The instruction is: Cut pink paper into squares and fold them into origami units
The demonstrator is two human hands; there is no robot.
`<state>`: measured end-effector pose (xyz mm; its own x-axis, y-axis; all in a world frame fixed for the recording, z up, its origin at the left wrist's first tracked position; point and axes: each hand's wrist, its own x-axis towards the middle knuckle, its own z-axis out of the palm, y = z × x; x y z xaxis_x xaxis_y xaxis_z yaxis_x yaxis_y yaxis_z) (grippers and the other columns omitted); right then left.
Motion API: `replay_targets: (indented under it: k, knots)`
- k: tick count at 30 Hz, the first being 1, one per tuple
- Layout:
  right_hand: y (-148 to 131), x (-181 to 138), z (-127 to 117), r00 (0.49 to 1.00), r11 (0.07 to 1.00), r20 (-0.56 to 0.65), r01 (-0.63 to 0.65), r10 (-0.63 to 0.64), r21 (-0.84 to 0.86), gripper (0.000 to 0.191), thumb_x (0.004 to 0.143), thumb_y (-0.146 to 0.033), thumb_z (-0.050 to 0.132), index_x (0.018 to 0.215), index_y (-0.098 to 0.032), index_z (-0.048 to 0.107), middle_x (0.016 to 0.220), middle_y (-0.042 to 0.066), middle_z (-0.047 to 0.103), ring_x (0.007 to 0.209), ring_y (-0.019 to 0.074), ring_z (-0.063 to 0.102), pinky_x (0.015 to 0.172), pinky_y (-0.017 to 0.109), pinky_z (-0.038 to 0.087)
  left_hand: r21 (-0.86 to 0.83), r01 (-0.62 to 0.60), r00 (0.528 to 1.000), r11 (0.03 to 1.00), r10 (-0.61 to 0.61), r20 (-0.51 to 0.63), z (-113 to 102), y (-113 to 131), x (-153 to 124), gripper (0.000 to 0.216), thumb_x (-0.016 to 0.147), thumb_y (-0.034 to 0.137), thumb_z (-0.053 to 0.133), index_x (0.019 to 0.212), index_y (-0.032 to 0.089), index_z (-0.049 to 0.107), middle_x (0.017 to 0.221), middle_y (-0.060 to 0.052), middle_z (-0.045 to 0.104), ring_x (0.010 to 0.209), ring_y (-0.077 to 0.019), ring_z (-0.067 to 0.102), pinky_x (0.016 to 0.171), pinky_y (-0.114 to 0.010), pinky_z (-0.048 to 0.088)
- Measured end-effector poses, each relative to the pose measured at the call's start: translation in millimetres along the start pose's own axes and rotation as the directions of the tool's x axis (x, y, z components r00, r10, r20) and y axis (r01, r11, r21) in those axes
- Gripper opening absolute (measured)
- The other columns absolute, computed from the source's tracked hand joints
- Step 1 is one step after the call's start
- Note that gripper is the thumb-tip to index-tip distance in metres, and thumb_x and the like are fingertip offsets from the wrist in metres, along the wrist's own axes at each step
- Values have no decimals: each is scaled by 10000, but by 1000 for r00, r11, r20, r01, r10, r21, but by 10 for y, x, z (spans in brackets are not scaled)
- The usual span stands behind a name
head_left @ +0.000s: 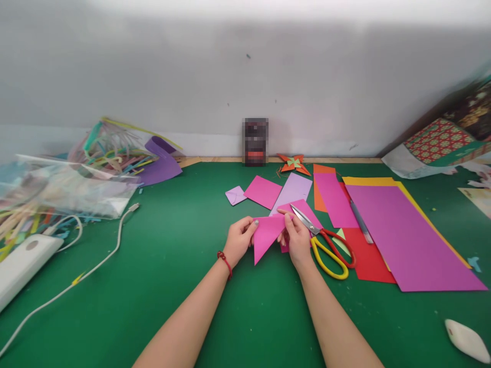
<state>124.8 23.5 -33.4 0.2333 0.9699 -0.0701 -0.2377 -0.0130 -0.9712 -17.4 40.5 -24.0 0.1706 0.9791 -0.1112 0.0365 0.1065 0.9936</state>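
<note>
Between my two hands is a pink sheet of paper [265, 236], folded into a triangle with one point hanging down. My left hand [241, 237] pinches its left corner, thumb on top. At its right corner, my right hand [296, 236] grips the paper between thumb and fingers. Scissors [312, 229] with one red and one yellow handle lie just right of my right hand, their blades slightly apart. Under the scissors are more pink paper pieces [303, 207]. Beyond my hands lie a pink square [264, 191], a lilac sheet [293, 188] and a small lilac folded envelope [235, 195].
Purple [410, 235], yellow and red sheets are stacked at right, with a pen [360, 221] beside them. An orange paper pinwheel [294, 163] lies near the wall. Paper strips and plastic bags [69, 186] crowd the left, near a white cable [94, 271] and power strip [28, 266].
</note>
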Motion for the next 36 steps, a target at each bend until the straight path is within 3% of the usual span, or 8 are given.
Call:
replay_targets:
  k: [10,16,26,29,32,36]
  knots:
    - [25,2,-1,1000,1000,-3,-5,5,22,409,762,-460,564,1008,-142,639,352,-63,463,283,87,405,299,198,298,-4,-5,1000,1000,5,14,-3,-17,8,298,739,404,533,564,171,468,375,68,374,341,-66,327,369,-198,245]
    - [79,24,-39,1000,998,13,7,-8,61,446,827,-504,438,988,-145,647,381,-28,511,288,102,414,304,224,305,-14,-1,1000,1000,2,24,-5,-7,6,295,732,403,539,562,173,470,382,66,374,341,-68,328,364,-201,243]
    - [70,34,-45,999,1000,46,-17,16,26,508,815,-552,413,1030,-140,619,384,-33,496,299,105,413,313,224,317,-29,0,1000,1000,0,9,-6,-19,11,312,729,420,548,560,167,476,385,69,366,344,-62,327,362,-195,245]
    - [60,-3,-13,977,990,193,-63,86,-122,577,789,-634,366,798,-135,656,379,-17,480,334,114,434,351,234,346,-28,-4,1000,1000,4,-8,-3,-23,20,319,722,436,555,567,166,483,389,69,368,344,-62,324,358,-196,238]
    - [66,-53,19,942,932,310,-4,126,-363,592,768,-653,389,466,-167,543,372,4,475,388,115,470,427,239,379,-30,-8,1000,1000,8,-30,-2,-34,30,333,719,446,555,555,172,462,387,71,365,346,-63,322,357,-196,243]
    - [70,-89,42,919,858,376,96,118,-504,600,816,-606,355,420,-180,504,413,15,526,432,114,500,489,237,390,-35,-17,998,999,14,-68,-10,-39,31,336,720,447,557,551,175,452,397,72,368,356,-64,328,365,-195,258]
